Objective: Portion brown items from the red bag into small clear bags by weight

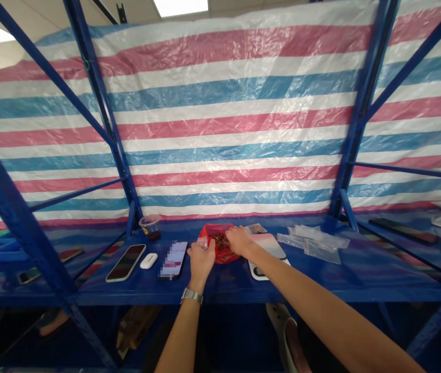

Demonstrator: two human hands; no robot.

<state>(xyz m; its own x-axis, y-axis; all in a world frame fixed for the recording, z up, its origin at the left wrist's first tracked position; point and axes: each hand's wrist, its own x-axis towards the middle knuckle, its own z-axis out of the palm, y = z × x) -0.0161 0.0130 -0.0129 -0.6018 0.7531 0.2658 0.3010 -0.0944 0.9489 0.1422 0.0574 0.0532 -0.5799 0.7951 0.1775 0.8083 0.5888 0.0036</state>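
Note:
A red plastic bag [224, 256] lies open on the blue shelf, with small brown pieces [219, 240] inside. At its left edge, my left hand [201, 261] is closed on a small clear plastic bag [203, 242], partly hidden by the fingers. My right hand [239, 241] reaches in over the red bag's right side. Its fingers are bent together and their tips are down among the brown pieces, so what they hold is hidden. Beside the red bag, partly under my right forearm, sits a white digital scale [258, 274].
Left of the bag lie a lit phone [173, 260], a white earbud case [148, 260], another phone [126, 263] and a clear cup [150, 227]. A small filled bag [256, 228] lies behind the scale. Several clear zip bags [317, 241] spread to the right. Blue posts [105, 119] frame the shelf.

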